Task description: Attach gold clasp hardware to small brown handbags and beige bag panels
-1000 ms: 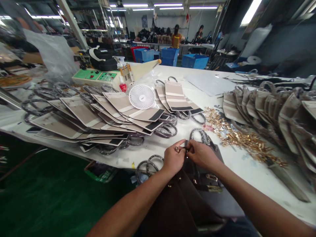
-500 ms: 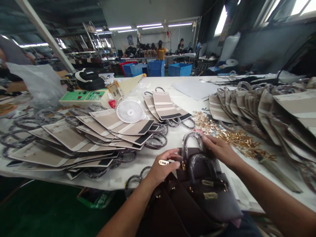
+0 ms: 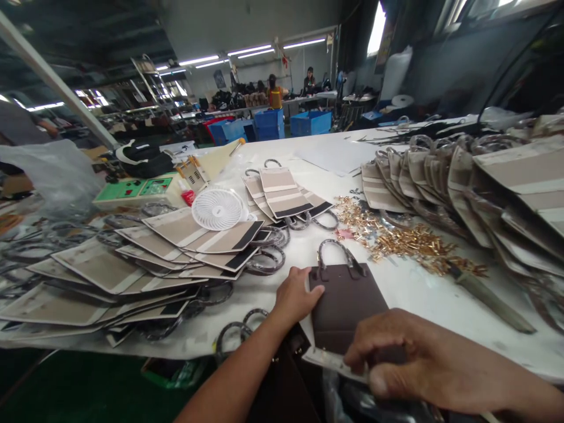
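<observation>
A dark brown bag panel (image 3: pixel 341 299) with a plastic-wrapped handle (image 3: pixel 333 245) at its top lies tilted before me. My left hand (image 3: pixel 297 296) grips its left edge, thumb on the brown face and the other fingers partly hidden. At the near edge, which shows a pale underside, my right hand (image 3: pixel 405 358) is closed with thumb and curled fingers on the panel. More dark brown leather pieces (image 3: pixel 282 382) with small gold studs hang at the table's front edge, below my left hand. Another wrapped handle shows dimly under my right hand.
Stacked beige-backed panels (image 3: pixel 94 267) fill the left, with a white fan (image 3: pixel 218 209) on them. Gold metal fittings (image 3: pixel 409 244) lie heaped at right, beside a knife-like tool (image 3: pixel 493 299). More panels (image 3: pixel 458 182) stand behind. Co-workers and blue bins (image 3: pixel 311 123) are far back.
The bag piece with gold plates has left the front. My right hand moved from the handle to the panel's near edge. The gold fitting at my left fingers no longer shows.
</observation>
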The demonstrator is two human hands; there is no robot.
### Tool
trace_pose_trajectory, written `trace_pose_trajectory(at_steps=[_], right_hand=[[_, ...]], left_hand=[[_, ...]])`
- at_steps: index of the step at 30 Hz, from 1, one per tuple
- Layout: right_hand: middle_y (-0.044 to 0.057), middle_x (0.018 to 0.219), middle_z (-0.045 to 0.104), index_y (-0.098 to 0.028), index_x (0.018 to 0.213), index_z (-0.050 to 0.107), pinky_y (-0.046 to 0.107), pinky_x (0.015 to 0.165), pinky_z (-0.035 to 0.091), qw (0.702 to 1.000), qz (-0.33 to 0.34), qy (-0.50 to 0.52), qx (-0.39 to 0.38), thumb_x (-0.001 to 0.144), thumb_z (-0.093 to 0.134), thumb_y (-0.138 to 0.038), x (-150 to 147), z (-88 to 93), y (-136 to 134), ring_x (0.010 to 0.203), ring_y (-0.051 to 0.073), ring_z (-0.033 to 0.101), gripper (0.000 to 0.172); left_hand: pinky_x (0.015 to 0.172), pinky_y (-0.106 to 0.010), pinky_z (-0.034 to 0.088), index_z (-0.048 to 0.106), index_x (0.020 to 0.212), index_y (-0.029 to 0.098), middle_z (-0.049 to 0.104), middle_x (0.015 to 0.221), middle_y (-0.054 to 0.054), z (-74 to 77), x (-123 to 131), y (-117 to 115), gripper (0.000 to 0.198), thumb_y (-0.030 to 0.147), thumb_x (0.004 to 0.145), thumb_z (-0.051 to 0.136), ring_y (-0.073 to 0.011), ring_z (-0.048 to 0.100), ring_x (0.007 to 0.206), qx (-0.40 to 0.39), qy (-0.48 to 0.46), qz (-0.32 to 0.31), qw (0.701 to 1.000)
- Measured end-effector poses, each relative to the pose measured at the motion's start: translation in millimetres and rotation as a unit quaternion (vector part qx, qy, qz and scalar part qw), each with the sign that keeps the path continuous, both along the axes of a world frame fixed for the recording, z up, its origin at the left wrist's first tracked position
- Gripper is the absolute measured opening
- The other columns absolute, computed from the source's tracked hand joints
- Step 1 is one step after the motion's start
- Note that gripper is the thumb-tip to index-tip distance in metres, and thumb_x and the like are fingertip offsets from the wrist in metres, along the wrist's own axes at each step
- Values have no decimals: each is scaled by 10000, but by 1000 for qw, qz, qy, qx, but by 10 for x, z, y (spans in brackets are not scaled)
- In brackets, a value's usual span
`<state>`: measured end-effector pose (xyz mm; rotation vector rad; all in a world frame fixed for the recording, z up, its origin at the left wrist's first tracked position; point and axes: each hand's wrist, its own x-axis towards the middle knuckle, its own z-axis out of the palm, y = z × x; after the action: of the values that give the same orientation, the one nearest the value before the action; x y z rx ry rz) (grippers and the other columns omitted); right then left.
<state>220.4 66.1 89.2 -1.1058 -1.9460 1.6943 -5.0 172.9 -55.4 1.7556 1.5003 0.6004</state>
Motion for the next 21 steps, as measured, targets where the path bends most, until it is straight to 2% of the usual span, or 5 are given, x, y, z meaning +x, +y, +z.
trace_pose_trajectory(at_steps=[5, 7, 10, 15, 21], right_hand=[[47, 989, 776, -219, 1149, 787, 302, 768, 525, 989, -141, 46, -26, 926, 679, -632, 66, -293, 154, 879, 239, 692, 482], [51, 1012, 783, -213, 1158, 775, 318, 793, 535, 972, -232, 3, 35, 935, 665, -597, 241, -517, 370, 905, 247, 708, 458], [64, 1078, 781, -219, 1167, 767, 344, 839, 533, 913, -332, -164, 170, 919, 678, -492, 560, -890, 725, 922, 250, 718, 379], [76, 1361, 679, -259, 1238, 743, 324, 775, 513, 821, -343, -392, 233, 949, 632, -428, 880, -1375, 1088, 921, 221, 723, 353], [76, 1128, 768, -253, 1119, 763, 338, 731, 461, 808, -316, -448, 213, 934, 615, -424, 921, -1451, 1278, 956, 279, 718, 293]], left_hand=[[896, -370, 448, 737, 1147, 283, 587, 1100, -41, 79, 140, 73, 395, 299, 755, 787, -260, 620, 967, 36, 79, -23, 996], [810, -319, 441, 731, 1036, 259, 570, 1031, -21, 83, 176, 104, 298, 237, 742, 781, -218, 601, 890, 39, 85, -20, 995], [731, -273, 418, 669, 837, 220, 520, 916, 6, 42, 204, 130, 159, 174, 721, 768, -176, 556, 807, 45, 69, -6, 997], [720, -250, 429, 578, 711, 208, 487, 862, 19, -43, 204, 112, 174, 184, 734, 749, -159, 539, 803, 69, -2, 20, 997], [749, -277, 433, 545, 659, 205, 475, 830, 8, -40, 204, 39, 228, 279, 772, 728, -158, 515, 768, 82, -69, 91, 990]])
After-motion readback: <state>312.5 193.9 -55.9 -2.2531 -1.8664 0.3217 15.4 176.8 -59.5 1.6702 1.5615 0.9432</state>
